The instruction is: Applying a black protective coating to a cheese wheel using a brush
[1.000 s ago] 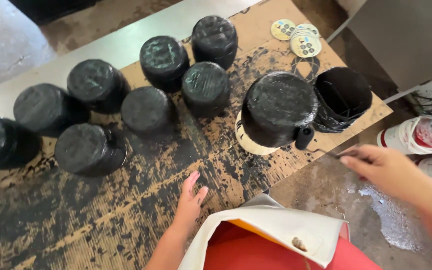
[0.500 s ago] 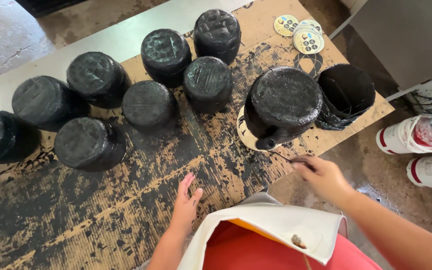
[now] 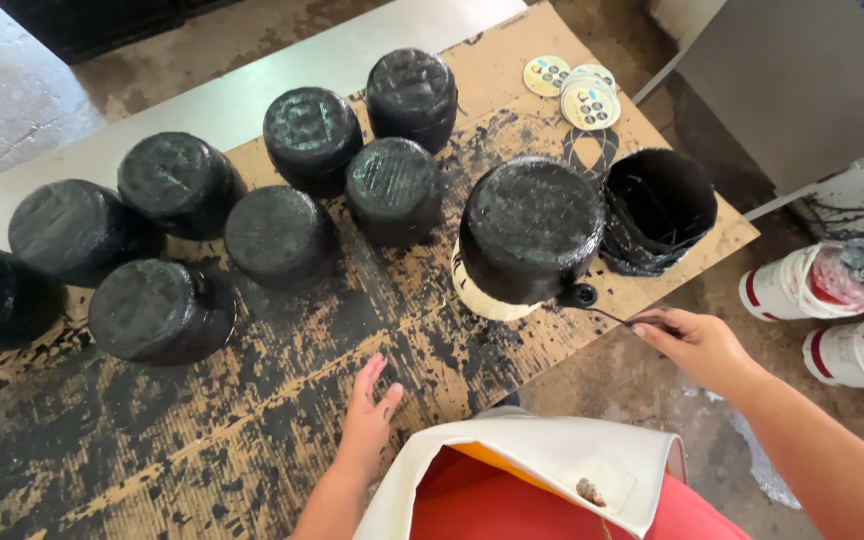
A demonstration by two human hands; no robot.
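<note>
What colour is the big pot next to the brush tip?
Black all over, with a cream rim at its base; the head view shows the big pot best.

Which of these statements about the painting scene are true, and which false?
1. The right hand holds a thin brush. True.
2. The left hand grips a pot. False: it rests flat on the cardboard, holding nothing.
3. The big pot is coated black. True.
4. The round lids lie near the left hand. False: they lie at the cardboard's far corner.
5. The open bucket is white inside. False: it is black.
</note>
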